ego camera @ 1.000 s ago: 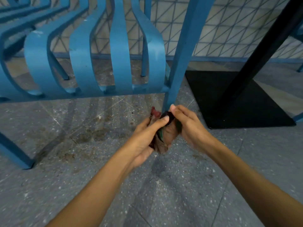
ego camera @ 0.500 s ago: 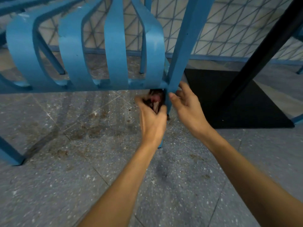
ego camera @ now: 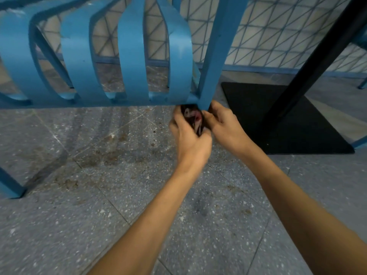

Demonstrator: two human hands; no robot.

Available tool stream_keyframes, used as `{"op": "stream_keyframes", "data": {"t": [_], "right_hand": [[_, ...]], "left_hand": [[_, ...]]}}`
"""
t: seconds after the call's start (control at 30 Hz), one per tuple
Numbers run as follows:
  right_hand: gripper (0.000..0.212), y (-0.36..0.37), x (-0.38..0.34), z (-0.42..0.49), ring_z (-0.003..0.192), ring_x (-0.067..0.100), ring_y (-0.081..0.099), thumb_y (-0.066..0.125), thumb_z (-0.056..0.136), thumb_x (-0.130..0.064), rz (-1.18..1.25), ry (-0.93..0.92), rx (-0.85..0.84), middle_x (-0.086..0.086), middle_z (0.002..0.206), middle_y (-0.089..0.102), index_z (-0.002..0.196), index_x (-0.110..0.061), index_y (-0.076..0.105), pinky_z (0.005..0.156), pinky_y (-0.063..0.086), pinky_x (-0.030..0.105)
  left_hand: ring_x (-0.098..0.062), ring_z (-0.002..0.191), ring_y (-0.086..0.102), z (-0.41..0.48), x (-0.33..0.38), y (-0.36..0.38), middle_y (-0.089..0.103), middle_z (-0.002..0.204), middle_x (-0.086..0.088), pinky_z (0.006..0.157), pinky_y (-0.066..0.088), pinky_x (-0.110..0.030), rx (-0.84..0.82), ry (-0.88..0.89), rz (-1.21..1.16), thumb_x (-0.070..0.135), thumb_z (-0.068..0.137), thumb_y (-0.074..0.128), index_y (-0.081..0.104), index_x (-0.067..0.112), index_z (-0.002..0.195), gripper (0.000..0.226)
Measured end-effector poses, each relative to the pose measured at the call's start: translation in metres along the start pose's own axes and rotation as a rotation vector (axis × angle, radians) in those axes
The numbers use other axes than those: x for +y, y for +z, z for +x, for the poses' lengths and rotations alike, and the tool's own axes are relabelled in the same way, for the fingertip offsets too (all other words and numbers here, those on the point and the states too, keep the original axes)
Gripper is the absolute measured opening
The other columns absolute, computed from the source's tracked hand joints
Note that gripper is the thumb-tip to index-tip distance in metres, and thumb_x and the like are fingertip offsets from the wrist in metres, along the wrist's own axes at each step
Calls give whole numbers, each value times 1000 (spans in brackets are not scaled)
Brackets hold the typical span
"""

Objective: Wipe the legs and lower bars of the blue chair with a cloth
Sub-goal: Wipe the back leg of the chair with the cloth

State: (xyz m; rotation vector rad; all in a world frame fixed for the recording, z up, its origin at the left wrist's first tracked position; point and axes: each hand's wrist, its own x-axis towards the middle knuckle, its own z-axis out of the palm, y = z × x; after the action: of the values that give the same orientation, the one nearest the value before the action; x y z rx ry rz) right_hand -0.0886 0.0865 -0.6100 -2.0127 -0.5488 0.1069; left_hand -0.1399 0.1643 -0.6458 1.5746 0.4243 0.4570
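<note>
1. We see our left hand (ego camera: 190,139) and right hand (ego camera: 224,126) brought together just under the joint where the blue chair's (ego camera: 131,56) upright leg (ego camera: 216,56) meets its lower bar (ego camera: 89,103).
2. Between the two hands sits the cloth (ego camera: 193,118), a dark bunched rag with a reddish patch and a pale streak. It is pressed up against the underside of the bar and the foot of the leg.
3. Our left hand is closed around the near side of the cloth, knuckles toward us, fingers curled over the fabric.
4. Our right hand grips the cloth from the other side, thumb across its front, fingertips touching the base of the leg.
5. How far the cloth wraps behind the leg we cannot tell, since the hands cover it.
6. The chair's curved flat slats (ego camera: 178,46) run down to the lower bar, and another blue leg (ego camera: 10,187) meets the floor at the far left edge of our view.
7. The floor (ego camera: 119,215) is grey speckled tile with brownish dirt stains below the bar.
8. To the right of the leg lies a black square base plate (ego camera: 297,132), flat on the floor, with a black post (ego camera: 321,48) rising from it at a slant in our view.
9. Behind the chair stands a pale wall (ego camera: 278,26) with a lattice of blue diagonal lines.
</note>
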Motion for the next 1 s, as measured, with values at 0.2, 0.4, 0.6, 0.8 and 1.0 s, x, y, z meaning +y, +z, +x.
{"op": "stream_keyframes", "data": {"t": [0.2, 0.4, 0.6, 0.8, 1.0], "right_hand": [[24, 1, 1, 0, 111, 16, 59, 49, 98, -18, 10, 8, -4, 2, 113, 65, 121, -13, 55, 97, 49, 44], [20, 1, 2, -2, 108, 11, 60, 50, 98, -19, 10, -15, -1, -7, 106, 64, 116, -19, 56, 97, 49, 40], [30, -4, 1, 0, 113, 6, 58, 52, 97, -18, 3, -13, -19, -5, 118, 65, 126, -14, 57, 101, 47, 34], [27, -4, 2, 1, 114, 9, 58, 52, 97, -16, -38, -2, -29, -5, 116, 66, 122, -14, 59, 102, 47, 39], [27, -3, 5, 1, 112, 9, 59, 52, 96, -15, -41, 0, -18, -3, 116, 66, 123, -12, 59, 101, 47, 38]], "left_hand": [[-9, 132, 32, -19, -58, 6, 16, 148, -6, 104, 38, -16, 5, 33, -23, -24, 75, 45, 13, 28, 146, 94], [-31, 103, 59, 9, -68, -15, 44, 128, -15, 59, 56, -28, -186, -299, 137, -11, 79, 47, 24, 24, 137, 72], [-16, 91, 63, 28, 9, -27, 60, 101, 1, 75, 57, -36, -70, -42, -168, 3, 82, 58, 31, 19, 120, 49], [-20, 87, 64, 10, -42, -20, 61, 115, -4, 75, 57, -44, -124, -138, -38, 12, 90, 46, 35, 29, 131, 46], [-25, 83, 66, -12, -55, -16, 64, 104, -10, 64, 53, -34, -153, -315, -121, 6, 96, 42, 34, 18, 137, 44]]}}
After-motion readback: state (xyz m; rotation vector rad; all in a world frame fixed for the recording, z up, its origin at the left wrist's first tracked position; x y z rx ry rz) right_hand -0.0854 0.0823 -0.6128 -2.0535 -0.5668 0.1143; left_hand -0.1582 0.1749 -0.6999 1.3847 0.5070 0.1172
